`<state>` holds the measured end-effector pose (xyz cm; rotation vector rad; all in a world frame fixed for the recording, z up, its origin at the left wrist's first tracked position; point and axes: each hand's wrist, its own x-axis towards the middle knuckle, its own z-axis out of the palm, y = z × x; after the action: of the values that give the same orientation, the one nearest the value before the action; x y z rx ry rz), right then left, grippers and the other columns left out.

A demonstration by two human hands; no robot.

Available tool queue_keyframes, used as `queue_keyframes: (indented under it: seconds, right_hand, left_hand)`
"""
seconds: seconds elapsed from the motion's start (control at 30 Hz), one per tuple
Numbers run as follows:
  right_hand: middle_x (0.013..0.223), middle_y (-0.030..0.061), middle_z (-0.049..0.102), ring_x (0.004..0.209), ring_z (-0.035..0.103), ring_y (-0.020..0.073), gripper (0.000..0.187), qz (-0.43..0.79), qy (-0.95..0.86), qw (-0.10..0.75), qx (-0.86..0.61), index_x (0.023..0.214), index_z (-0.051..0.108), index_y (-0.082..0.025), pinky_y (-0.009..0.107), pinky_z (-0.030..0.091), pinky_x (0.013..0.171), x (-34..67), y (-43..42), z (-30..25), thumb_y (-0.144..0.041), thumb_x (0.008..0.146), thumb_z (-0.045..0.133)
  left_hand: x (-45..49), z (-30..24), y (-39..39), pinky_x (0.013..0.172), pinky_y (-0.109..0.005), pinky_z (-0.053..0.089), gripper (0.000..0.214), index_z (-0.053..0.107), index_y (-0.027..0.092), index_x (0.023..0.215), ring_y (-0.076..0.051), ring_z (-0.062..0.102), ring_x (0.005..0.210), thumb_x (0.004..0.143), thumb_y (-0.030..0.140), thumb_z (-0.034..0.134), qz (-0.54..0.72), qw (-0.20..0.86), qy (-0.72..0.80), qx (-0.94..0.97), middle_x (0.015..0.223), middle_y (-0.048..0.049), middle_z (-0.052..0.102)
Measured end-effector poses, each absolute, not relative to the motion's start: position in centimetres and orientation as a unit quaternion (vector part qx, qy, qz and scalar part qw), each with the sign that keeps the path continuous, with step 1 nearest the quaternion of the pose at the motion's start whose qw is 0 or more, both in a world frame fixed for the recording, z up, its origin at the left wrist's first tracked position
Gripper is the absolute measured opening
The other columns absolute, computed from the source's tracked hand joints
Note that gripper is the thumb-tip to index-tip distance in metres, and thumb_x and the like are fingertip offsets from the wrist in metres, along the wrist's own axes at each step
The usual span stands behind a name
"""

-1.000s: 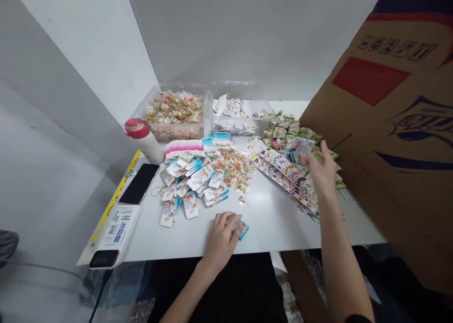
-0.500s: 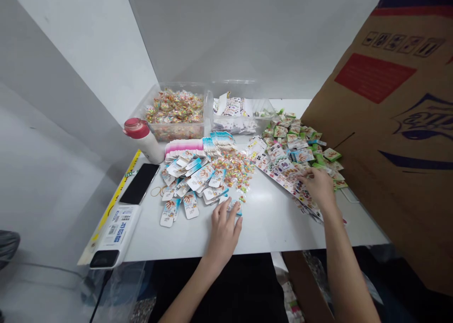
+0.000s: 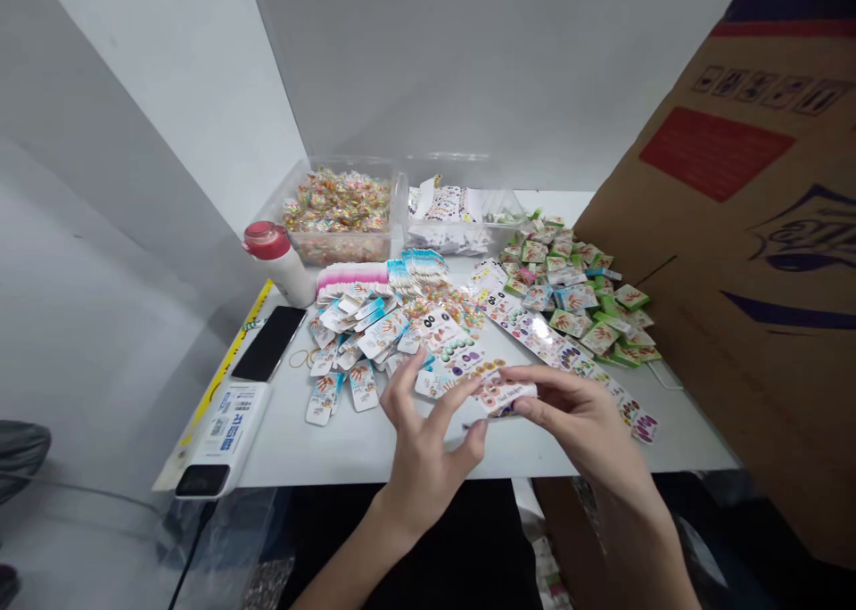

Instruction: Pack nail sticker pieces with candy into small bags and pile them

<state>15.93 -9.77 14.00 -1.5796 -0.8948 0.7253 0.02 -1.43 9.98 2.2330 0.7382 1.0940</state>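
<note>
A printed strip with rows of coloured nail designs is in my right hand, its near end pinched between thumb and fingers and looking bent over. My left hand is at the strip's left side, fingers and thumb apart; whether the index fingertip touches the strip I cannot tell. Behind the left hand lie loose blue-and-white cards printed with hands. More printed strips lie in a slanting row right of the middle. The held strip partly covers a heap of small bags with coloured pieces.
At the back stand a clear bin of candy-coloured packets and a clear bin of printed papers. Small green-edged boxes are heaped by a large carton. A bottle, phone and white power bank line the left edge.
My right hand has taken a strip from the row and moved left with it to the middle. My left hand has lifted off the cards and turned toward the strip.
</note>
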Motion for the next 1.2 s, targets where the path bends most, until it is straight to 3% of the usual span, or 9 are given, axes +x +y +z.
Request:
queue_keyframes:
  seconds: [0.17, 0.33, 0.43, 0.53, 0.63, 0.77, 1.0, 1.1, 1.2]
  right_hand:
    - [0.088, 0.0046, 0.072, 0.075, 0.064, 0.0190, 0.033, 0.315, -0.418, 0.542, -0.657, 0.106, 0.074, -0.027, 0.031, 0.055, 0.066, 15.3, -9.5, 14.2, -0.038, 0.075, 0.076]
    - [0.084, 0.0033, 0.060, 0.079, 0.057, 0.0175, 0.031, 0.266, -0.502, 0.496, -0.657, 0.109, 0.072, -0.028, 0.031, 0.049, 0.073, 14.9, -8.8, 14.1, -0.037, 0.079, 0.073]
    - [0.083, 0.0037, 0.061, 0.076, 0.057, 0.0165, 0.017, 0.306, -0.486, 0.501, -0.647, 0.089, 0.072, -0.022, 0.029, 0.048, 0.069, 14.8, -8.2, 13.6, -0.037, 0.082, 0.070]
    - [0.079, 0.0036, 0.064, 0.071, 0.058, 0.0161, 0.016, 0.333, -0.461, 0.519, -0.638, 0.087, 0.071, -0.020, 0.027, 0.048, 0.062, 14.7, -7.9, 13.1, -0.035, 0.081, 0.070]
    - [0.087, 0.0047, 0.065, 0.080, 0.061, 0.0176, 0.015, 0.297, -0.514, 0.525, -0.610, 0.098, 0.075, -0.025, 0.029, 0.049, 0.068, 14.3, -7.9, 12.9, -0.025, 0.087, 0.064]
    - [0.110, 0.0051, 0.060, 0.096, 0.058, 0.0183, 0.042, 0.210, -0.630, 0.465, -0.586, 0.119, 0.067, -0.035, 0.033, 0.049, 0.082, 14.1, -8.6, 12.9, -0.010, 0.091, 0.049]
    - [0.136, 0.0058, 0.050, 0.123, 0.048, 0.0214, 0.058, 0.218, -0.710, 0.362, -0.563, 0.139, 0.046, -0.036, 0.041, 0.043, 0.101, 15.1, -9.4, 12.8, -0.005, 0.091, 0.042]
    - [0.132, 0.0065, 0.053, 0.120, 0.051, 0.0221, 0.049, 0.272, -0.670, 0.414, -0.553, 0.135, 0.052, -0.035, 0.038, 0.045, 0.099, 14.9, -9.1, 12.1, -0.017, 0.090, 0.057]
    - [0.113, 0.0060, 0.062, 0.105, 0.059, 0.0210, 0.027, 0.316, -0.559, 0.524, -0.560, 0.112, 0.071, -0.032, 0.035, 0.049, 0.092, 13.9, -8.6, 11.2, -0.022, 0.087, 0.064]
  left_hand:
    - [-1.1, 10.7, -0.6, 0.096, -0.037, 0.047, 0.023, 0.062, 0.024, 0.113, -0.023, 0.060, 0.108, 0.092, 0.024, 0.053, 0.386, 0.456, 0.210, 0.774, 0.111, -0.0060, 0.066]
    - [-1.1, 10.6, -1.1, 0.071, -0.023, 0.051, 0.016, 0.065, 0.020, 0.092, -0.015, 0.064, 0.077, 0.093, 0.029, 0.052, 0.405, 0.541, 0.320, 0.664, 0.083, -0.0012, 0.068]
    - [-1.1, 10.8, -1.1, 0.067, -0.021, 0.051, 0.019, 0.066, 0.020, 0.100, -0.015, 0.064, 0.077, 0.091, 0.033, 0.055, 0.369, 0.610, 0.319, 0.625, 0.087, -0.0019, 0.068]
    - [-1.1, 11.1, -0.8, 0.067, -0.023, 0.052, 0.026, 0.068, 0.019, 0.107, -0.017, 0.065, 0.076, 0.088, 0.035, 0.060, 0.308, 0.664, 0.303, 0.610, 0.084, -0.0031, 0.070]
    - [-1.2, 11.1, -0.5, 0.069, -0.025, 0.052, 0.022, 0.073, 0.018, 0.098, -0.018, 0.065, 0.074, 0.086, 0.034, 0.063, 0.314, 0.683, 0.329, 0.572, 0.077, -0.0027, 0.071]
    - [-1.5, 10.7, 0.0, 0.071, -0.025, 0.053, 0.022, 0.074, 0.017, 0.099, -0.019, 0.069, 0.078, 0.081, 0.028, 0.068, 0.318, 0.769, 0.318, 0.453, 0.089, -0.0054, 0.075]
    - [-2.3, 10.3, 0.3, 0.071, -0.031, 0.056, 0.037, 0.071, 0.015, 0.112, -0.024, 0.070, 0.086, 0.089, 0.040, 0.058, 0.264, 0.842, 0.281, 0.378, 0.097, -0.0119, 0.075]
    - [-2.2, 10.2, 0.2, 0.075, -0.030, 0.057, 0.032, 0.071, 0.016, 0.113, -0.023, 0.070, 0.089, 0.087, 0.033, 0.064, 0.268, 0.825, 0.291, 0.403, 0.100, -0.0109, 0.075]
    - [-1.9, 9.9, 0.0, 0.083, -0.035, 0.057, 0.028, 0.072, 0.016, 0.110, -0.026, 0.068, 0.098, 0.088, 0.032, 0.063, 0.278, 0.829, 0.254, 0.414, 0.108, -0.0107, 0.073]
